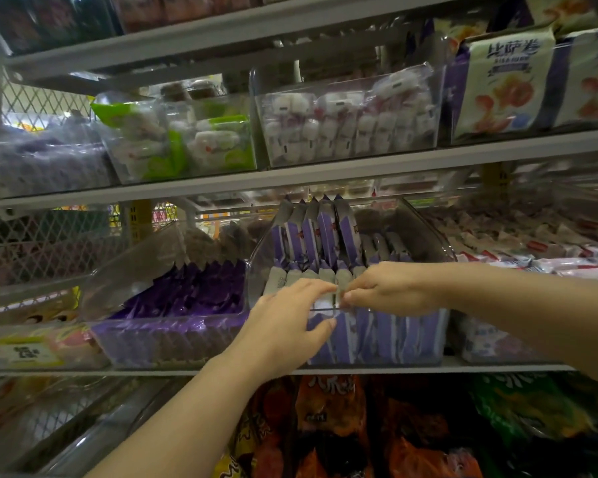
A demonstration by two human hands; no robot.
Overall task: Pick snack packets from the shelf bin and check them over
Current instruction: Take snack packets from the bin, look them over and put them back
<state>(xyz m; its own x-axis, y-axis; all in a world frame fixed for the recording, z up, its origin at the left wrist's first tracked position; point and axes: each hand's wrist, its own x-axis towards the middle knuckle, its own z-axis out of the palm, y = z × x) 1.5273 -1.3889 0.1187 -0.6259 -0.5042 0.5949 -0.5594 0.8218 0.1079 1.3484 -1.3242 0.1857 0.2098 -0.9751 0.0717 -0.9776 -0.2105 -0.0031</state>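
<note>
Right hand (394, 288) fingertips (351, 295) pinch the crimped top of a front-row packet (343, 277) in the clear bin (436, 243), left hand (287, 326) fingers resting alongside, thumb spread below; light, crinkly, probably slippery, so that stiff seal seems the best hold.

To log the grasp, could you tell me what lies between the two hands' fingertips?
In the head view, the pale top of one purple snack packet in the clear bin sits between left hand and right hand.
</note>
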